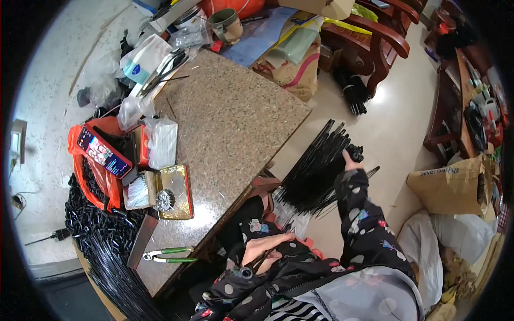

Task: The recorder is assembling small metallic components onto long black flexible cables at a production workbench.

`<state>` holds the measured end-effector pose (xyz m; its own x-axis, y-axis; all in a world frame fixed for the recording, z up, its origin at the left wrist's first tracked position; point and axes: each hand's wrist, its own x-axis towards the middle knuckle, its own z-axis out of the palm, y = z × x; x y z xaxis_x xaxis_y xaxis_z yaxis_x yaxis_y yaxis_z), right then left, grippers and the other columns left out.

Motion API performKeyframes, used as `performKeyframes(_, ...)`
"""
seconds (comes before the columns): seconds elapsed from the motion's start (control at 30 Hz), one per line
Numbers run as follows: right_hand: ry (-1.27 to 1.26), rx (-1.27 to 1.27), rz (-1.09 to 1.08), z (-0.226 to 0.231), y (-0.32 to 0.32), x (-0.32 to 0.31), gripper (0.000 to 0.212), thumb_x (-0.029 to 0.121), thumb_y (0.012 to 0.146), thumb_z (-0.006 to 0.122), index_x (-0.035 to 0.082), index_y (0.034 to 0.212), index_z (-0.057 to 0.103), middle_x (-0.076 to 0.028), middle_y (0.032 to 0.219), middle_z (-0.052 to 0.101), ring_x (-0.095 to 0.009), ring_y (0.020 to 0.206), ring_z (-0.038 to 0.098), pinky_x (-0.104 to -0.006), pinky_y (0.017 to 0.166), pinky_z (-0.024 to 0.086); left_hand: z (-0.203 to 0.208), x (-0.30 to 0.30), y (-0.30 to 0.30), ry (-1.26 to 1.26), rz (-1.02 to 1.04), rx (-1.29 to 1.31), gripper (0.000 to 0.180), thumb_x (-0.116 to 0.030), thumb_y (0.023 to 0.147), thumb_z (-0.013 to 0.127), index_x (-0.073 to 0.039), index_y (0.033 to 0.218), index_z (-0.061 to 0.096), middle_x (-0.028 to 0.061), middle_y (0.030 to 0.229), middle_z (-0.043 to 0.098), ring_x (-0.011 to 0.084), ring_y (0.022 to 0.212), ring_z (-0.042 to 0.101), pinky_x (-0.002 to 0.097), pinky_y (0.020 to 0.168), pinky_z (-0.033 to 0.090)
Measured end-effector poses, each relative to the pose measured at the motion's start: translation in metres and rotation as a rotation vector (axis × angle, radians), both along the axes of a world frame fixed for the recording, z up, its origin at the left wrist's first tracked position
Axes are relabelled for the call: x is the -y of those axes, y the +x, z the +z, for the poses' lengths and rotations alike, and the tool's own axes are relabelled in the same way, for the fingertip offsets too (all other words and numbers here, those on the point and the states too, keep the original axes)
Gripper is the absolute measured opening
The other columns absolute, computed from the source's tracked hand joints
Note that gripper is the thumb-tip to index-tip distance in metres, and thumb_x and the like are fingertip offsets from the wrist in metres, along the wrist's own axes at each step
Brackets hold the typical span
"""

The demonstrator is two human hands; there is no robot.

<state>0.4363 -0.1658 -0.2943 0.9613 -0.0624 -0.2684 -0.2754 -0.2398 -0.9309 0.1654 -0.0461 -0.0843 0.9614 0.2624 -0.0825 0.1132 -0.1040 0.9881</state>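
Observation:
My left hand [266, 252] is low over my lap, its fingers closed round thin dark rods. A black round end with a hole [246, 273] shows just below that hand. My right arm stretches out over a large pile of long black rods [316, 168] beside the table. At the pile's right edge my right hand [352, 162] closes on black rods [354, 152], whose ends show past the fingers. Green-handled pliers [170, 254] lie on the speckled stone table [235, 112], near a gold tin [182, 192] with small metal pieces [165, 200].
A phone [104, 151] leans by an orange bag [80, 150] at the left. Small black parts [96, 230] are heaped below it. At the right stand a cardboard box [450, 184] and white sacks [420, 243]. A wooden chair [383, 45] is at the back.

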Motion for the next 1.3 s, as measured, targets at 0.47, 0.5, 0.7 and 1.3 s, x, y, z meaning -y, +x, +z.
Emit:
performKeyframes(0.47,-0.241,0.642,1.165,0.035,-0.114,0.015,0.089,0.040,0.046,0.066,-0.004,0.111,0.024,-0.023,0.111,0.029,-0.033,0.105,0.028,-0.0348,0.088,0.023,0.021,0.004,0.001,0.104,0.155,0.213,0.023,-0.014,0.074,0.041,0.005,0.083,0.051,0.0157,0.077,0.056,0.0234,0.074,0.054,0.0391,0.081,0.034)
performKeyframes(0.5,-0.091,0.674,1.274,0.030,-0.132,0.017,0.091,0.042,0.046,0.066,-0.002,0.113,0.023,-0.021,0.112,0.029,-0.034,0.105,0.027,-0.0364,0.088,0.022,0.021,0.004,-0.003,0.007,0.202,0.303,0.029,-0.022,0.075,0.040,0.005,0.082,0.051,0.0170,0.076,0.055,0.0246,0.072,0.054,0.0407,0.079,0.034)
performKeyframes(0.7,0.085,0.109,1.329,0.054,-0.157,0.012,0.058,0.012,0.059,0.058,0.002,0.109,0.031,-0.015,0.096,0.045,-0.024,0.089,0.044,-0.0299,0.075,0.035,0.047,0.019,-0.009,-0.561,0.413,0.507,0.042,-0.033,0.072,0.048,0.002,0.095,0.045,0.0214,0.094,0.047,0.0295,0.089,0.046,0.0437,0.083,0.028)
performKeyframes(1.3,-0.851,0.826,0.966,0.274,-0.038,-0.154,0.046,0.035,0.062,0.054,0.011,0.100,0.043,-0.016,0.087,0.049,-0.031,0.083,0.045,-0.0368,0.070,0.037,0.033,0.012,-0.143,0.067,0.651,-0.045,0.032,-0.015,0.071,0.053,0.002,0.097,0.045,0.0102,0.086,0.053,0.0135,0.078,0.051,0.0243,0.070,0.039)
